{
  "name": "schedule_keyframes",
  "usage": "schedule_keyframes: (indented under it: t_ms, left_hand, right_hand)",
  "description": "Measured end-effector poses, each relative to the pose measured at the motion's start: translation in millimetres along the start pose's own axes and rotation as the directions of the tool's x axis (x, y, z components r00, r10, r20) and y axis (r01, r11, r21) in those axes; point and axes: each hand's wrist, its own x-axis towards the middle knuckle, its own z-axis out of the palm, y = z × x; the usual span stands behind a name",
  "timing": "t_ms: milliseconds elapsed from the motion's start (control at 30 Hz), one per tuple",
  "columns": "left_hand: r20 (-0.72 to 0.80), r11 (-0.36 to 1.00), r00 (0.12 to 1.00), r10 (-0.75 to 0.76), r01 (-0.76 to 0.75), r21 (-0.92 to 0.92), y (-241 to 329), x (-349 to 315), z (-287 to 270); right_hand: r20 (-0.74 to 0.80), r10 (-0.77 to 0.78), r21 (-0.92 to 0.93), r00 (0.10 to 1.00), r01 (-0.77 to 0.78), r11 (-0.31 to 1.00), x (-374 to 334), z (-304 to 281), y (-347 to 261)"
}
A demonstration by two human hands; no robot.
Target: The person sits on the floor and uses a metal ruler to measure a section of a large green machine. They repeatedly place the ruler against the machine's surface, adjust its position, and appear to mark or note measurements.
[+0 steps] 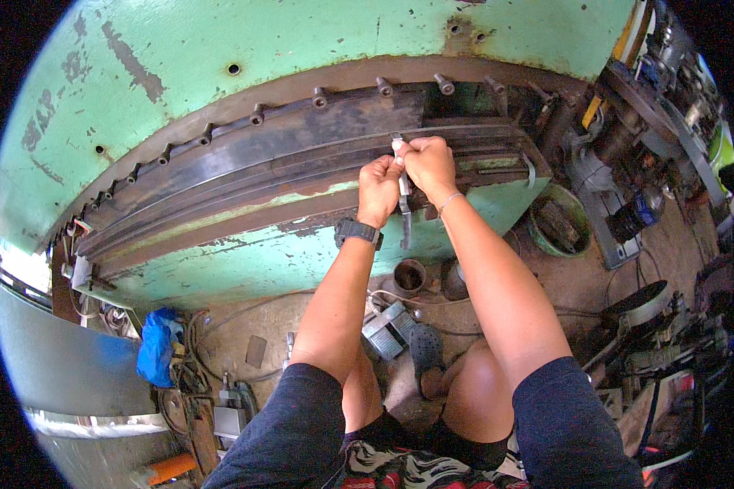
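A narrow, bent metal strip [405,222] runs between my hands, its near end hanging down in front of the green machine bed [302,232]. My left hand [378,192] pinches the strip from the left, fingers closed. From the right, my right hand [431,168] is closed on the same strip, thumb and fingers near its far end. That end lies by the long die rail [245,183], just below the dark upper blade [302,132] of what looks like a press brake. Whether the strip touches the blade is hard to tell.
Bolts [320,97] line the upper beam. On the floor are a foot pedal [390,329], a small round pot [409,277] and a green bucket [553,236]. Left stands a blue bag [160,349] beside cables; metal sheets [81,359] lie further left. Machinery [612,155] crowds the right.
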Motion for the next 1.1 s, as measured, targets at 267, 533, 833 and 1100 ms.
schedule_keyframes:
  t_ms: [267, 533, 833, 1100]
  left_hand:
    - [-0.006, 1.000, 1.000, -0.028, 0.028, -0.001, -0.7, 1.2, 0.6]
    - [-0.028, 0.999, 1.000, 0.004, -0.003, 0.048, -2.4, 2.6, -1.3]
    - [0.008, 0.997, 0.997, -0.083, 0.083, 0.000, 13.2, -1.2, -1.0]
    - [-0.010, 0.999, 0.999, -0.037, 0.036, -0.031, 16.2, -4.9, -0.2]
  right_hand:
    - [0.022, 0.068, -0.012, 0.997, -0.067, 0.998, -3.0, -5.5, -9.0]
    - [-0.004, 0.043, -0.009, 0.999, -0.043, 0.999, 0.2, -0.8, -7.3]
    - [0.053, 0.019, 0.051, 0.998, -0.022, 0.998, 13.0, 0.0, 2.4]
    - [0.019, -0.010, 0.032, 1.000, 0.009, 0.999, 6.6, 2.2, 3.8]
